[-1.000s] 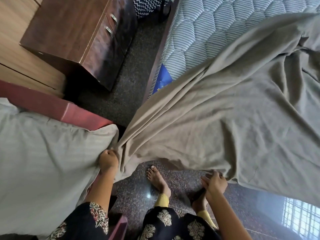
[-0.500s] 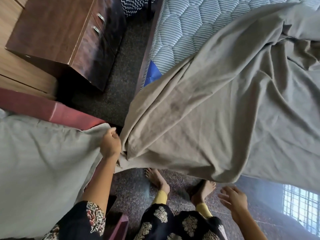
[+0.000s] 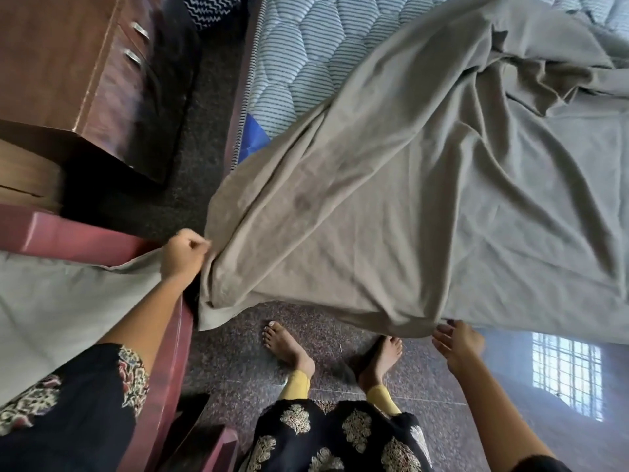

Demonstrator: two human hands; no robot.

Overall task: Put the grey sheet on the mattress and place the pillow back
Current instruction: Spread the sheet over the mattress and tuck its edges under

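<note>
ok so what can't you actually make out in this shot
Head view only:
The mattress: mostly under the grey sheet; far end cut off by the top edge.
The pillow: cut off by the left edge.
The left hand: fingertips buried in the sheet it grips.
The right hand: unclear whether its fingers touch the sheet's edge.

the wide grey cloth sheet (image 3: pixel 408 216) across the middle and right of the frame is matt, soft woven fabric, heavily creased. the quilted blue-and-white striped mattress (image 3: pixel 306 63) at the top has a padded, stitched cloth face, with a shiny blue plastic-looking patch (image 3: pixel 253 137) at its corner. the dark brown wooden drawer cabinet (image 3: pixel 68 63), upper left, is glossy, with bright metal handles (image 3: pixel 140 30). the pale grey cloth pillow (image 3: pixel 51 318), lower left, is matt and smooth. the speckled stone floor (image 3: pixel 238 362) at the bottom is polished and reflective.
</note>
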